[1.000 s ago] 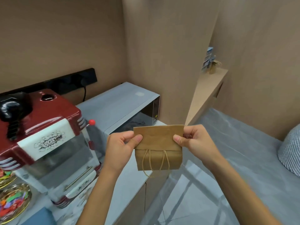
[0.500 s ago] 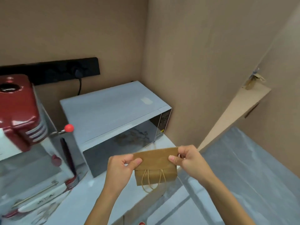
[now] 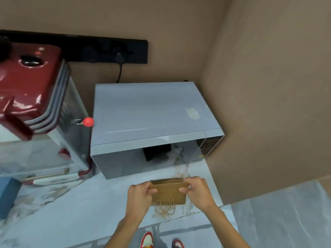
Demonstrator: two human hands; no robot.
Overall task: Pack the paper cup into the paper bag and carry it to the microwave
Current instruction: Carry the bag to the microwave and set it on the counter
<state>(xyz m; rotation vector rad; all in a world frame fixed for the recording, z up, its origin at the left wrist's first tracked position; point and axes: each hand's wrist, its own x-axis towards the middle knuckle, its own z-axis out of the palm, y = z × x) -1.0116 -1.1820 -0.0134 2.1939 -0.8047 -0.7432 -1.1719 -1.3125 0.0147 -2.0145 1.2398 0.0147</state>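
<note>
The left hand (image 3: 141, 195) and the right hand (image 3: 197, 191) are each pinching an upper corner of the small brown paper bag (image 3: 168, 193), thumbs in front and fingers closed behind its folded top, holding it over the pale marbled countertop (image 3: 80, 212) just in front of the grey box-shaped microwave (image 3: 148, 115). The paper cup is not showing; presumably it is sitting inside the bag. The twine handles (image 3: 164, 207) are dangling loose below the fold, so the whole load is hanging on two pinch grips, and a slip at either corner would probably tip the bag and spill its contents. The red-topped popcorn machine (image 3: 34, 97) is standing to the left, well clear.
</note>
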